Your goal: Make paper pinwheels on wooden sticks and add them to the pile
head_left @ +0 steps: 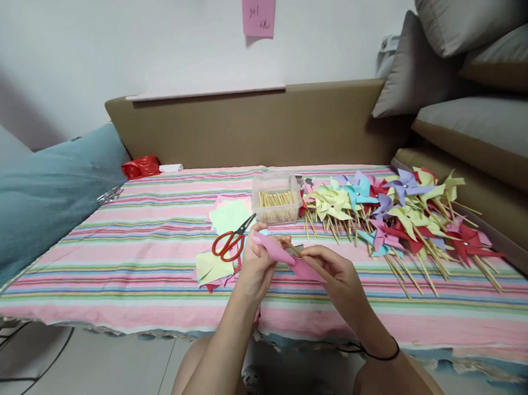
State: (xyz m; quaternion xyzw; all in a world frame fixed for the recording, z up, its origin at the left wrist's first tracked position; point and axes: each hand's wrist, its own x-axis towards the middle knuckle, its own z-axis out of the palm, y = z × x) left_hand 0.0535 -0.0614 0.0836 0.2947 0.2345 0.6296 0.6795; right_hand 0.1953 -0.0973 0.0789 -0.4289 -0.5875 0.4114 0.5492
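Pink paper (272, 248), folded like a pinwheel, is pinched in my left hand (257, 262). My right hand (333, 270) grips a thin wooden stick (294, 249) whose tip lies by the paper's middle; some pink paper also touches these fingers. Both hands are held above the striped cloth. Red-handled scissors (229, 246) lie just left of my left hand, on and beside a stack of pale green paper squares (231, 216). Cut yellow paper (214, 268) lies in front of them. Behind my hands stands a clear plastic box (275, 217) of short wooden sticks (276, 199).
Many finished paper pinwheels (408, 218) on sticks are piled to the right. A red packet (140, 167) and a white item (171, 168) lie at the back left. Grey cushions (483, 127) are stacked at the right, and a blue cover (45, 190) drapes the left side.
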